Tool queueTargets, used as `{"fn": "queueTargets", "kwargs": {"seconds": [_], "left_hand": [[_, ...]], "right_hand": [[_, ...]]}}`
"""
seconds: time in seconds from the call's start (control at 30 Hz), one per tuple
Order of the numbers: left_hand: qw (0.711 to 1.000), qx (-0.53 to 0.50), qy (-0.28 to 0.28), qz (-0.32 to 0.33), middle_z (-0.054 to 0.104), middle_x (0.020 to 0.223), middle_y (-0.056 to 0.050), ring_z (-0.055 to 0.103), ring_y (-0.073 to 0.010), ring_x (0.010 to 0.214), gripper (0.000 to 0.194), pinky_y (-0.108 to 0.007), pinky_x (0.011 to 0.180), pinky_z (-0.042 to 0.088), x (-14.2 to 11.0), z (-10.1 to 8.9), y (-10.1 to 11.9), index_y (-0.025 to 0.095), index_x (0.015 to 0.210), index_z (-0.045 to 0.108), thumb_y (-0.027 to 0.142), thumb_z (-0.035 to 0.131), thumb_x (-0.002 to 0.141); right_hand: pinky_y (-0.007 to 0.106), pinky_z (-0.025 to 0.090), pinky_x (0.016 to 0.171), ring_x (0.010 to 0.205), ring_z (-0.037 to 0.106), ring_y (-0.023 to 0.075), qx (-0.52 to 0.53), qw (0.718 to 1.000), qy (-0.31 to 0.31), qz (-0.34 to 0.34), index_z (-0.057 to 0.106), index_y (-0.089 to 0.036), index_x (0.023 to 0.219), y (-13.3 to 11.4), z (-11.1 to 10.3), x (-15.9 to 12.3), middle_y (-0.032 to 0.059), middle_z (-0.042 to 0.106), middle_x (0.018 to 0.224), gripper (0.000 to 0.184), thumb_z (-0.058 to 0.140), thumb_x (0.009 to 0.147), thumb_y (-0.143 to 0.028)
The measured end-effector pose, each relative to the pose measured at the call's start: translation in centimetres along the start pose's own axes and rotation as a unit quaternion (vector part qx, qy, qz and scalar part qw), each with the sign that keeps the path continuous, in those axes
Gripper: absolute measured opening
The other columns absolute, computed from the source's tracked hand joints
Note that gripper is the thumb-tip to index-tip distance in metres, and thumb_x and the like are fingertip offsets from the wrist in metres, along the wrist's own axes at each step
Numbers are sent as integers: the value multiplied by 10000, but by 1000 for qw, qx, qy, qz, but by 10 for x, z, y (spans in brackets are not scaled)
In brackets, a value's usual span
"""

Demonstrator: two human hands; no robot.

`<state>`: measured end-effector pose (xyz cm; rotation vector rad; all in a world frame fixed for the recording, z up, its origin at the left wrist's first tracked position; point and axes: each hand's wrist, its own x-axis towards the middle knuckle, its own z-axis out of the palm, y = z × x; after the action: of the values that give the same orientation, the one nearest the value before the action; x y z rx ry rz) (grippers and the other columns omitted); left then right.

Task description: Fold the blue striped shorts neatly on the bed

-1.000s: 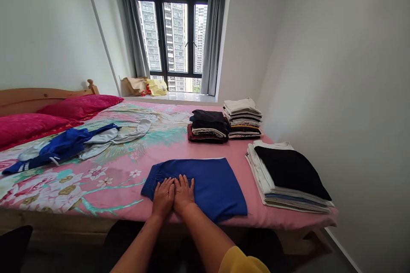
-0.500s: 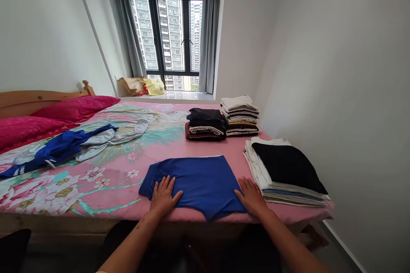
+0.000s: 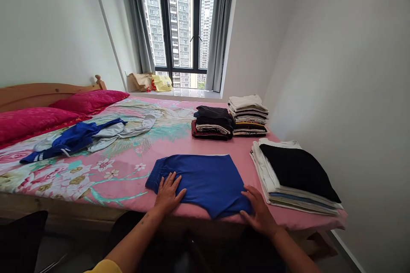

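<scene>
A pair of blue shorts (image 3: 201, 181), folded in half, lies on the bed's pink floral sheet close to the front edge. Its gathered waistband is at the left, and the pointed crotch part hangs toward me. My left hand (image 3: 168, 196) rests flat on the shorts beside the waistband, fingers stretched out. At the right end, my right hand (image 3: 259, 211) touches the leg hems, with thumb and fingers apart. Just right of that hand is a stack of folded clothes (image 3: 294, 190) with a black garment (image 3: 297, 168) on top.
Farther back stand a dark folded pile (image 3: 212, 123) and a taller pile topped with white (image 3: 249, 115). Loose blue and grey clothes (image 3: 86, 136) lie crumpled at the left, near the red pillows (image 3: 38, 121). Bags (image 3: 150, 82) sit on the windowsill. A wall borders the right side.
My right hand has shifted from lying flat beside the hems to their lower corner, its fingers now bent. My left hand stays on the shorts. The view has turned slightly left.
</scene>
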<state>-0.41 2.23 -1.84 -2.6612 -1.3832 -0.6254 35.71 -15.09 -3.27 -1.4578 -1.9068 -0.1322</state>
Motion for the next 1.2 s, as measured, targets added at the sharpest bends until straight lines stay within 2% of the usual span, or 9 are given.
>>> {"fn": "queueTargets", "kwargs": {"seconds": [0.1,0.2,0.33,0.43,0.57,0.67,0.77,0.83,1.2], "left_hand": [[997,-33,-8,73,407,1416,-74,306,-253,1330,449,-527,1103,143,-13,-9,-9,241,1295,485,407,439,879],[990,-61,-30,123,425,1405,-47,321,-224,1325,445,-496,1104,189,-26,-20,-20,259,1307,466,274,438,864],[989,-93,-39,109,502,1341,-54,399,-217,1278,397,-485,1076,272,-26,-28,-18,247,1246,523,235,437,859],[987,-126,-17,97,604,1218,-54,488,-202,1202,312,-464,1056,315,-7,-25,5,233,1119,604,211,413,873],[979,-156,-24,125,606,1218,-34,484,-165,1204,379,-420,1071,301,30,-16,47,234,1128,598,114,356,863],[991,-104,-57,58,522,1325,-50,401,-201,1274,412,-471,1094,229,45,-6,63,234,1228,539,144,387,856],[995,-44,-87,-6,368,1441,-61,288,-249,1338,465,-542,1098,127,42,3,63,246,1340,427,290,417,878],[995,-30,-98,-3,301,1474,-56,244,-248,1356,504,-541,1100,89,36,8,60,253,1381,365,352,403,888],[994,-10,-108,3,255,1493,-51,206,-242,1369,535,-528,1101,72,32,10,58,247,1404,322,380,380,889]], "right_hand": [[507,295,1056,1259,349,277,-26,996,-69,-56,466,-200,1251,-7,-3,-2,108,454,1305,481,559,780,-234],[508,294,1046,1211,401,270,-36,994,-91,-51,508,-198,1215,-8,-6,0,102,505,1250,492,544,725,-180],[536,226,1054,1121,475,256,-32,994,-101,-5,596,-228,1045,-23,-14,22,64,594,1108,332,528,725,-172],[506,204,1062,987,547,203,-8,995,-93,19,603,-230,954,-51,-11,62,33,636,964,189,453,844,-198],[395,304,1019,978,555,173,23,995,-92,15,586,-211,1004,-85,26,122,46,634,1000,228,396,887,-167],[405,248,1058,1165,455,185,-4,991,-134,29,550,-215,1136,-90,67,143,60,565,1198,304,404,876,-159],[469,194,1074,1289,317,220,-29,985,-159,64,490,-219,1250,-82,96,139,73,420,1372,379,426,877,-209],[491,164,1078,1317,268,233,-36,984,-154,77,463,-233,1288,-75,106,131,69,363,1415,403,429,886,-247],[475,168,1080,1305,287,229,-48,988,-117,91,474,-243,1283,-74,111,125,61,394,1395,404,442,883,-280]]}}
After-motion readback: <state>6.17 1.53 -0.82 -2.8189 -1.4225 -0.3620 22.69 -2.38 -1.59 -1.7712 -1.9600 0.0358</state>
